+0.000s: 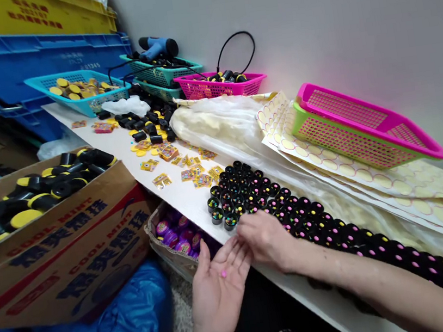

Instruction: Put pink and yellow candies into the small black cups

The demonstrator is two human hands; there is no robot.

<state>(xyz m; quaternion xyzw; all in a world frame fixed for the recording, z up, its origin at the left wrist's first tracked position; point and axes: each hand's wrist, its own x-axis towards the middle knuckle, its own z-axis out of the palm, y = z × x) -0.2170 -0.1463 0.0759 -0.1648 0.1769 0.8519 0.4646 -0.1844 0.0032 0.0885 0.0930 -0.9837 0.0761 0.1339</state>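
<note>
My left hand [218,290] lies palm up below the table edge, fingers spread, with a tiny pink bead [223,273] resting on the palm. My right hand [265,239] hovers over the left fingertips, knuckles up and fingers curled down; what they pinch, if anything, is hidden. Just beyond it stands a dense cluster of small black caps [245,190] filled with coloured beads, running on in a long band to the right along the white table [187,198].
A cardboard box [72,247] of black-and-yellow parts sits left. A small basket of purple pieces [178,238] hangs under the table edge. Sticker sheets [393,186], stacked pink and green baskets [359,124], yellow packets [193,172] and more baskets [79,92] fill the table.
</note>
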